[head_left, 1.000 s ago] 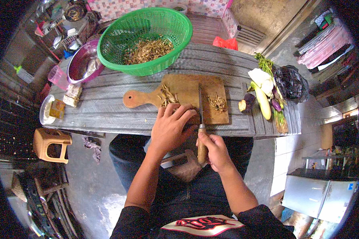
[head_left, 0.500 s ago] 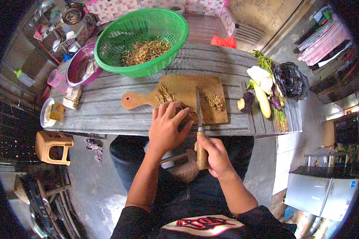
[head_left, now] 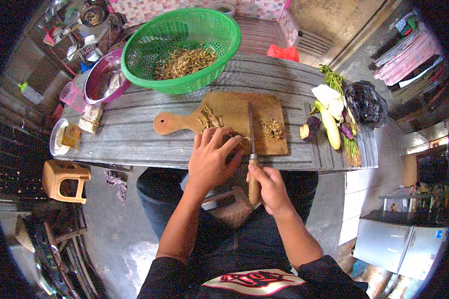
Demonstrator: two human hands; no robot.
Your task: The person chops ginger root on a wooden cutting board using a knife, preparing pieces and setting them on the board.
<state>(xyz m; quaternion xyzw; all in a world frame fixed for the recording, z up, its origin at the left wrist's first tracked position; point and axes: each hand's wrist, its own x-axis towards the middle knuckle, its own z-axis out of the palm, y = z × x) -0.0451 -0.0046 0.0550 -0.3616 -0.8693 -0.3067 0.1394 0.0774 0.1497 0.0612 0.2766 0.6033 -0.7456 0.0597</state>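
A wooden cutting board (head_left: 226, 110) with a round handle to the left lies on the table. My left hand (head_left: 212, 154) presses down at its front edge, fingers bent over thin brown pieces of food that it largely covers. Several thin pale-brown strips (head_left: 212, 118) stick out beyond those fingers. In my right hand (head_left: 269, 187) is a knife (head_left: 252, 132), gripped by its wooden handle. Its blade points away from me over the board, just right of my left fingertips. To the right of the blade sits a small heap of chopped brown bits (head_left: 273, 129).
Behind the board stands a green basket (head_left: 134, 74) holding chopped brown food. A purple basin (head_left: 88, 89), a pink cup (head_left: 72, 97) and a clear tub (head_left: 56, 137) are at left. Vegetables, including a pale long eggplant (head_left: 329, 127), lie at right beside a black plastic bag (head_left: 366, 103).
The view has shifted slightly. The knife's handle has come a little nearer the board's front edge, and its blade still lies beside my left fingers. My left hand stays on the food.
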